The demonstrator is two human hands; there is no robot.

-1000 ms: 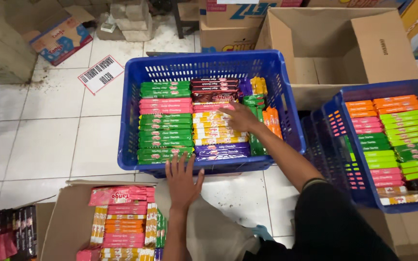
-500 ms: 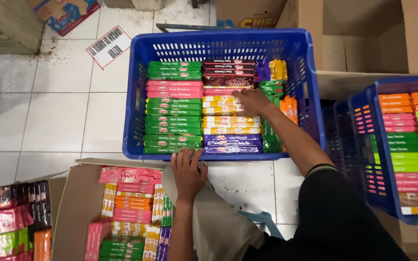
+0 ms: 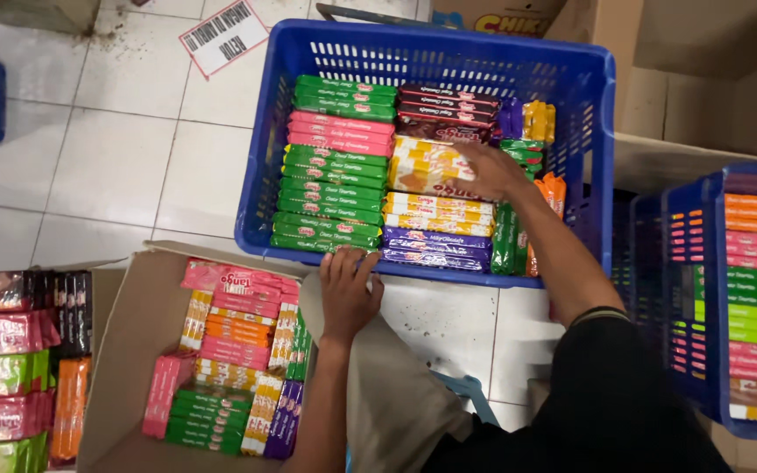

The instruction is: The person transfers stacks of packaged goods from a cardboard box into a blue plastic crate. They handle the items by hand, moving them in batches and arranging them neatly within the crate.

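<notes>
The right hand (image 3: 494, 169) lies palm down inside the blue crate (image 3: 602, 131), fingers spread and loosely curled over the top of a yellow-and-white wafer pack (image 3: 427, 166) in the middle column. It presses or steadies the pack rather than clamping it; I cannot tell whether the fingertips have hooked its far edge. The left hand (image 3: 346, 293) rests open on the near rim of the same crate, fingers draped over the plastic, holding nothing.

Around the right hand the packs sit in tight rows: green packs (image 3: 330, 188) and pink packs (image 3: 341, 133) to its left, brown ones (image 3: 447, 103) beyond it, purple ones (image 3: 435, 248) nearer the body, and a few orange and green packs standing on edge along the right wall.

To do this well, I'd say the pack wants laying flat and square with its column, pushed snug against its neighbours so no gap opens. The bracing hand on the rim helps stop the crate sliding on the tiled floor (image 3: 89, 166). A cardboard box (image 3: 133, 342) of mixed packs sits just below the left hand, within easy reach.
</notes>
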